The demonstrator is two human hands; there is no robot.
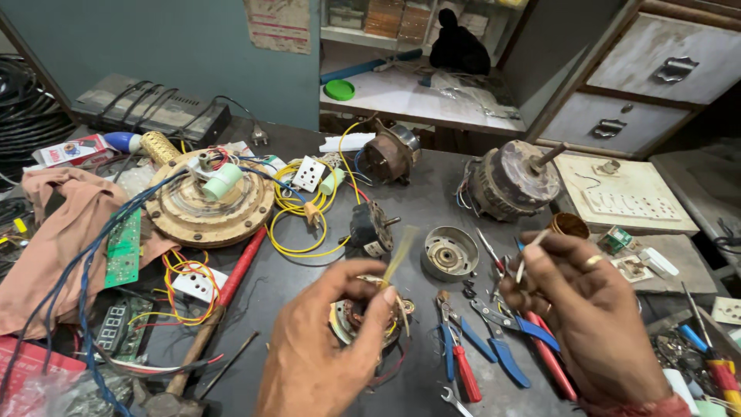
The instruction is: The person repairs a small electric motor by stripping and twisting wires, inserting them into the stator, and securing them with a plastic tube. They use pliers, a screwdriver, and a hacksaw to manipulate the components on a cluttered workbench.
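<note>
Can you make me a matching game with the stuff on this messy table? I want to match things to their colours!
Things:
1. pliers
2. circuit board
3. coiled wire
4. cloth

Colours:
A. yellow
B. pinkish brown
C. red handles
D. green

Pairs: 1-C, 2-D, 3-A, 4-B

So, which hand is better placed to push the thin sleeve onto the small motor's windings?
Probably the left hand: it already pinches the yellowish sleeve over the small motor. The right hand is apart, holding a white strip.
</note>
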